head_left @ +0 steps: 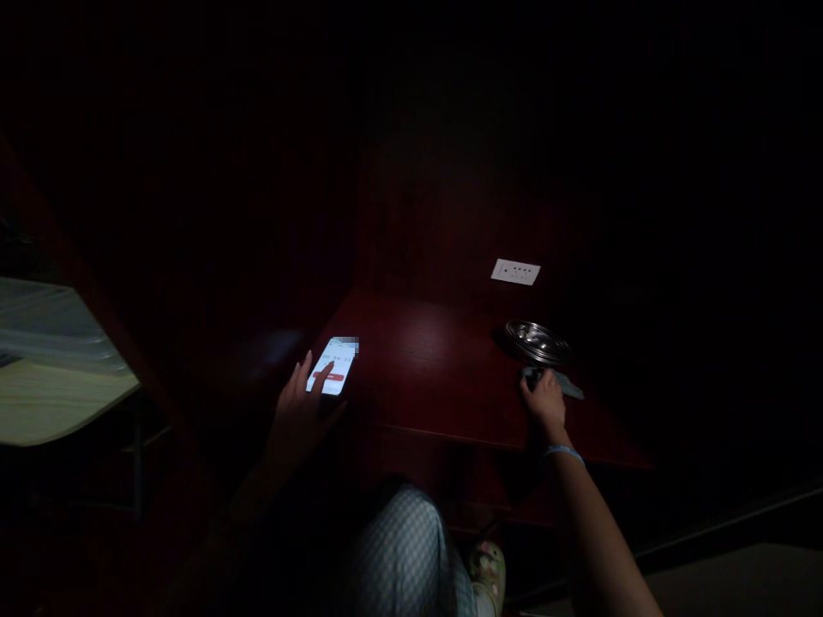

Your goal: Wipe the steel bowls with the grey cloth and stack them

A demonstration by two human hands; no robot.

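A lit phone (340, 379) shows a timer-like display and a red button, at the left of a dark red table. My left hand (302, 407) is over its lower part, fingers spread, one fingertip at the screen near the red button. Whether the phone rests on the table is hard to tell. Toward the table's right side, my right hand (545, 401) is closed on a grey-green cloth (571, 387), part of which sticks out to the right. Just beyond that hand sits a round, shiny metal dish (537, 341).
The dark red table (424, 377) meets a wall with a white socket plate (515, 272). At far left, a pale wooden surface (51, 398) carries clear plastic containers (57, 321). My patterned trouser leg (408, 548) and a clog (489, 570) are below. Much of the room is dark.
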